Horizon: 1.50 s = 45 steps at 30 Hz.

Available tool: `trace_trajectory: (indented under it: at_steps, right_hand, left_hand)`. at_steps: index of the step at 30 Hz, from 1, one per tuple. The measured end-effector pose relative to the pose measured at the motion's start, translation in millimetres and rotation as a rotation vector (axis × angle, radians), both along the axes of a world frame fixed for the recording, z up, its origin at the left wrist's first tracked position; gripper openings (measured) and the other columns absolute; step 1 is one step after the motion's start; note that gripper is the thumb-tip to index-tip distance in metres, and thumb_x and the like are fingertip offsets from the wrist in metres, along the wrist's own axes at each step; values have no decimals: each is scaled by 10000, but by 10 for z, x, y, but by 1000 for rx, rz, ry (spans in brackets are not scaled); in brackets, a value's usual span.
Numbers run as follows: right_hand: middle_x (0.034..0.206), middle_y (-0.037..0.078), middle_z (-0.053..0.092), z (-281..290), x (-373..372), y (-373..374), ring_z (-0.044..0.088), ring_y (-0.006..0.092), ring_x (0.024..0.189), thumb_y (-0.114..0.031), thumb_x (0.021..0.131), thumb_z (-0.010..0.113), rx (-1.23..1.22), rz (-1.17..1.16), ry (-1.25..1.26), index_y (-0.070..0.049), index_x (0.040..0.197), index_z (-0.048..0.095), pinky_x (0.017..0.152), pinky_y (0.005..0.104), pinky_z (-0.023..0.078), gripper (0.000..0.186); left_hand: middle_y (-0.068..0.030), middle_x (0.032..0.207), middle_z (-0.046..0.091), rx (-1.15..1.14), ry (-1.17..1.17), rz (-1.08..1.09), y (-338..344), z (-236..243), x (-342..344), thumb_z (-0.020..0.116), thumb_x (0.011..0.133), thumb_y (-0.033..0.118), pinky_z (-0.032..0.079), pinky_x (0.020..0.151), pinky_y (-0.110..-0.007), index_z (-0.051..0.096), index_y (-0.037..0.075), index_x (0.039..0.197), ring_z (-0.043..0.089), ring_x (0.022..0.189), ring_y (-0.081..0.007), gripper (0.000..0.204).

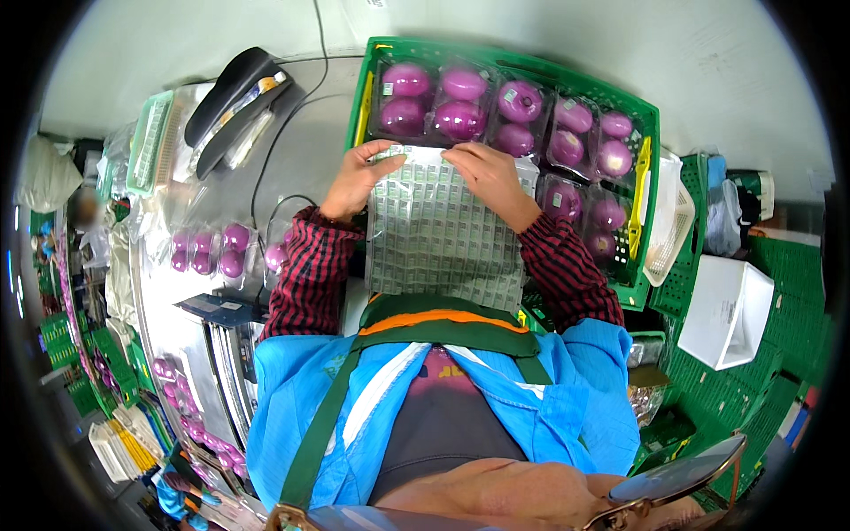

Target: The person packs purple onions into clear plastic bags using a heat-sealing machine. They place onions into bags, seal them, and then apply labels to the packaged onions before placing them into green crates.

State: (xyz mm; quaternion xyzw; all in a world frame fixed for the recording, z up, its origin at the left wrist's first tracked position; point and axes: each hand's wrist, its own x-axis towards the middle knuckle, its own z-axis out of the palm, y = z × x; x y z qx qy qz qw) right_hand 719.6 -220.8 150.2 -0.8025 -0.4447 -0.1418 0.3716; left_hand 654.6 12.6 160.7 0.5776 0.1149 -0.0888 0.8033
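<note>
A wide sheet of small printed labels (445, 234) hangs in front of me, over the near part of a green crate (522, 60). My left hand (359, 180) pinches its upper left edge between thumb and fingers. Near the middle of the same top edge, my right hand (493, 180) is closed on the sheet; whether a single label is between its fingertips I cannot tell. Clear packs of purple onions (459, 119) stand in rows in the crate just beyond my hands. Several of those packs carry a small white label. The sheet hides the crate's near left part.
More onion packs (235, 250) sit on the metal table at left, near a dark blue device (221, 308) and a black cable (267, 150). A black holder (232, 97) stands farther back. White box (726, 310) and green crates (779, 345) lie at right.
</note>
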Motion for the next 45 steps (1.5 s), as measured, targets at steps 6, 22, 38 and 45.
trace_trajectory:
  at_steps: [6,22,38,45]
  right_hand:
    - [924,65,647,37,-42,52,640,240,827,-109,829,635,139,-62,210,-69,948,654,715,340,517,126]
    - [923,89,591,258,-140,-408,582,212,897,-71,838,598,376,-74,442,-37,886,582,808,314,458,61]
    - [1100,39,585,305,-119,-140,549,258,990,-130,793,667,66,-197,-66,-87,1005,634,843,384,438,220]
    - [1003,71,617,356,-123,-329,585,230,923,-39,818,633,254,-169,263,-36,942,615,849,330,453,126]
  left_hand:
    - [-46,925,657,74,10,-34,7,-7,29,663,842,42,475,729,-226,631,-25,1037,603,814,-95,209]
    - [-56,962,662,12,35,29,38,30,0,643,861,44,481,761,-243,611,-8,1068,621,838,-119,215]
    - [-28,904,662,50,-83,-65,-149,317,68,668,845,36,477,703,-212,634,-6,1016,603,780,-73,179]
    - [-38,958,635,195,-48,67,92,217,-66,664,836,62,429,804,-244,614,-16,1078,577,897,-124,260]
